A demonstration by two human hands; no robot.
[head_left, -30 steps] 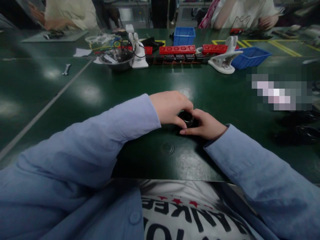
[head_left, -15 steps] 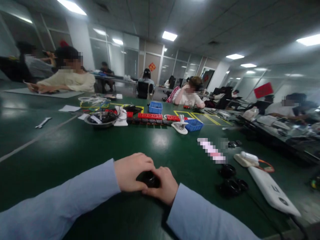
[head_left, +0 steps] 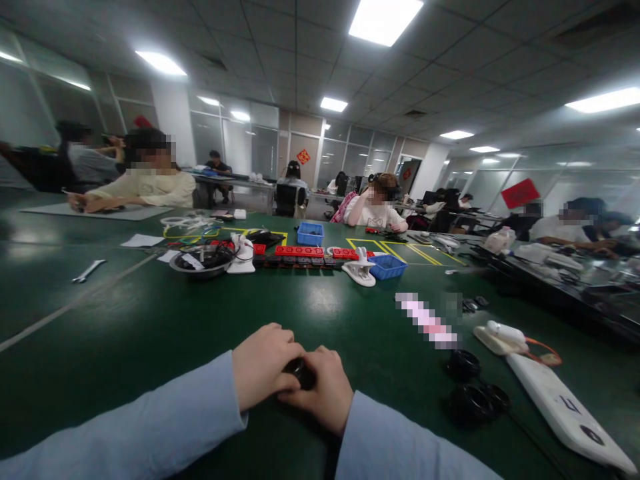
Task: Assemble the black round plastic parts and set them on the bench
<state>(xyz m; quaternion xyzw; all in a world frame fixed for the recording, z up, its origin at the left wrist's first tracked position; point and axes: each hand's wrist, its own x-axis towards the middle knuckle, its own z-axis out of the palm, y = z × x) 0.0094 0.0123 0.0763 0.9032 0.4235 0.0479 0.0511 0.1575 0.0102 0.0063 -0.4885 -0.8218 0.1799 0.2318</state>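
Black ring (head_left: 301,371) low on tabletop (head_left: 150,333), pinched between left hand (head_left: 265,363) and right hand (head_left: 323,390), both clenched on it. Likely small, light, rigid, smooth; best gripped at outer rim

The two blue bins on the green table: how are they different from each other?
The far blue bin stands square and upright beyond the red power strips; the near blue bin sits lower, turned at an angle, beside the white clamp. The far one looks taller, the near one shallower. Both are blue, open-topped plastic.

green tables (head_left: 125,320) | ceiling light panels (head_left: 384,19) | glass partitions (head_left: 265,150)
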